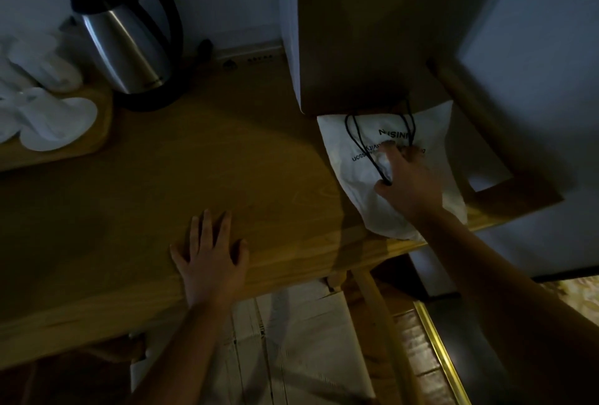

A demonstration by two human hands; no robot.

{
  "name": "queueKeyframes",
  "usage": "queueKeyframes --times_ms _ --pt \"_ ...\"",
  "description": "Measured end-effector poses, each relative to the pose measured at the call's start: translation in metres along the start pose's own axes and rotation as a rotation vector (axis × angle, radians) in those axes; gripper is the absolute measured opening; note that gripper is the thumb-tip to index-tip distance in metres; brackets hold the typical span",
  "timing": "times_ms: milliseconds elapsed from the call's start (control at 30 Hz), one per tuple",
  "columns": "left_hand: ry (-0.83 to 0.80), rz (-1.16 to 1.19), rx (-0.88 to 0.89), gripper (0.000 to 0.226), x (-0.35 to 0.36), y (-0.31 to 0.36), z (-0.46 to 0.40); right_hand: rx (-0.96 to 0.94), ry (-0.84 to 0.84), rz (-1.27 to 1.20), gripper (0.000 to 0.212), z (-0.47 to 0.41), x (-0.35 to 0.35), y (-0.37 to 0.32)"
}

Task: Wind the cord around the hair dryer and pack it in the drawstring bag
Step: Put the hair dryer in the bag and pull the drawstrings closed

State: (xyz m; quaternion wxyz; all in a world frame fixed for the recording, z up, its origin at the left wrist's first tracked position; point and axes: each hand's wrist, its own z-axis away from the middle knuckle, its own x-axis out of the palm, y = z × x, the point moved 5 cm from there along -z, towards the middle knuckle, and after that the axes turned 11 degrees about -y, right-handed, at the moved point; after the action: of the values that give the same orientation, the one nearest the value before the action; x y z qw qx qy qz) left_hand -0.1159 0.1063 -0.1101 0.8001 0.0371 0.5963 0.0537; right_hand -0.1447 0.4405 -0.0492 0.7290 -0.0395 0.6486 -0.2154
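Note:
A white drawstring bag (363, 184) with black lettering and black cords lies at the right end of the wooden table, partly under a dark upright panel. My right hand (408, 181) rests on the bag, fingers spread over the print, with a loop of the black cord (359, 142) by its thumb. My left hand (210, 255) lies flat and open on the table near its front edge. No hair dryer is visible; the scene is dim.
A steel kettle (129, 48) with a black handle stands at the back left. White slippers (48, 112) lie on a wooden tray at the far left. The wooden table (194, 161) spans the view. A dark panel (366, 31) rises at the back right.

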Motion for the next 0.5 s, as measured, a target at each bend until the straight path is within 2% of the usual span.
queueKeyframes --times_ms 133,267,367,500 --pt "-0.010 -0.009 -0.002 0.067 0.001 -0.001 -0.001 -0.029 0.055 0.178 0.068 0.000 0.004 -0.006" --pt "0.010 -0.019 -0.005 0.068 0.002 -0.002 -0.001 0.022 0.108 0.241 0.073 0.007 -0.006 -0.008" --pt "-0.003 -0.012 -0.010 0.068 0.004 -0.002 -0.001 -0.067 0.162 0.333 0.072 0.023 -0.004 -0.009" --pt "-0.011 -0.007 -0.007 0.071 0.003 -0.002 0.000 -0.094 -0.013 0.334 0.079 0.026 0.019 0.009"
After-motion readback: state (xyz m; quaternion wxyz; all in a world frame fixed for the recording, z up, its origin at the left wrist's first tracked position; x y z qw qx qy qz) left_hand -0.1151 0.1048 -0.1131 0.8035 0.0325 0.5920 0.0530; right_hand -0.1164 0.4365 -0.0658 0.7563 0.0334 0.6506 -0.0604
